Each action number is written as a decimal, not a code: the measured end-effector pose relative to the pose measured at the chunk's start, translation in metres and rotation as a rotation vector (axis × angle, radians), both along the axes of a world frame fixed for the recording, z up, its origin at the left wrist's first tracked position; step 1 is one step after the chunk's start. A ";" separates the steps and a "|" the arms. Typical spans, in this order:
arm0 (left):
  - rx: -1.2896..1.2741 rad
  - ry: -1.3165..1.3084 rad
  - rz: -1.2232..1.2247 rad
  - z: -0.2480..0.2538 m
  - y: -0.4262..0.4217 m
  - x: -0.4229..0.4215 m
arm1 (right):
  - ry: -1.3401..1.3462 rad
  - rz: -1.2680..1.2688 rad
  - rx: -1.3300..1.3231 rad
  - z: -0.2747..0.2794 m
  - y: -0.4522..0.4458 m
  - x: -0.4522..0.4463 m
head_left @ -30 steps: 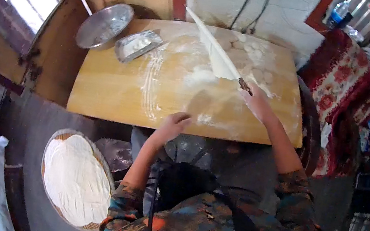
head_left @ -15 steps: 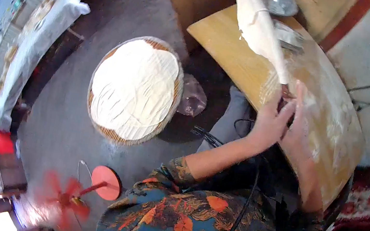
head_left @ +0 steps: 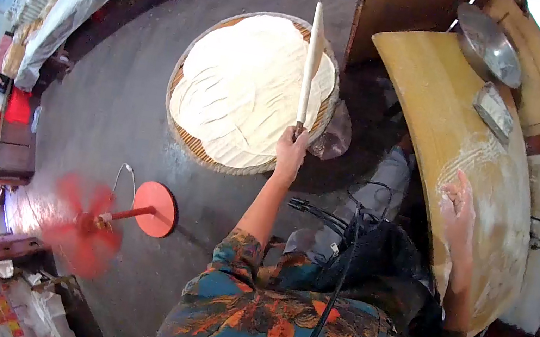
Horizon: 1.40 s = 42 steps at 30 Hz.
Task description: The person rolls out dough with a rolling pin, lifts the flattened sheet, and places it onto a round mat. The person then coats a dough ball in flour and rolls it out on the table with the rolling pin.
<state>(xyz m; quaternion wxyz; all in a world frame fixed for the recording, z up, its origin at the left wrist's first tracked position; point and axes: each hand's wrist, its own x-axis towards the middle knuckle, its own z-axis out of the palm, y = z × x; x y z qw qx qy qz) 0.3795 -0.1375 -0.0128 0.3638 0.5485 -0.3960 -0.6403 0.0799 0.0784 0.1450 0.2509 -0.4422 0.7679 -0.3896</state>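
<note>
Over the dough (head_left: 240,92), our left hand (head_left: 290,152) clasped the stick (head_left: 309,68) — seemingly positioning it, which called for steady lowering — our right hand (head_left: 459,206) loosely spread.

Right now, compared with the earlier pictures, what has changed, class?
The long, pale, dark-handled stick has passed from the right hand to the left hand, swinging leftward from above the yellow wooden table to above the round woven tray. The right hand has let go. The flat white dough sheets stay on the tray.

Open floor (head_left: 134,124) between tray (head_left: 196,148) and fan (head_left: 88,224), bag (head_left: 337,133) (and leg (head_left: 387,184)) between tray and table (head_left: 427,102)
</note>
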 end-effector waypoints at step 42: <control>0.362 -0.307 0.778 -0.171 0.016 0.229 | 0.110 -0.012 0.135 0.005 -0.015 0.020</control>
